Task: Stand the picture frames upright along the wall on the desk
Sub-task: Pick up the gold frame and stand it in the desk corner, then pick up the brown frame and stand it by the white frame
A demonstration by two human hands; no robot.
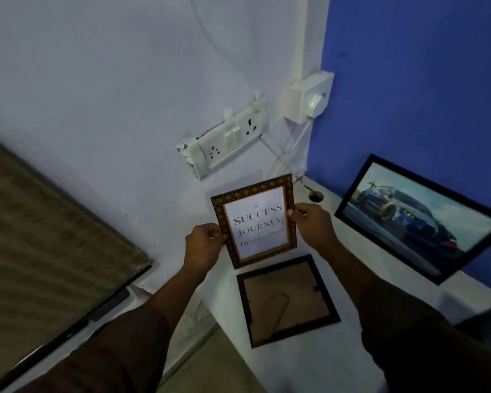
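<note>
Two hands hold one small patterned frame [254, 221] up near the pale wall [111, 95]. The left hand [203, 245] has a tight grip on its left edge, and the right hand [312, 225] has a tight grip on its right edge. A black frame [288, 300] lies face down on the white desk [309, 364] just below. A big car picture [417, 217] leans on the blue wall [423, 80].

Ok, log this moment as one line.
both hands hold quote frame | car frame leaning on wall | backing-up frame flat on desk
</note>
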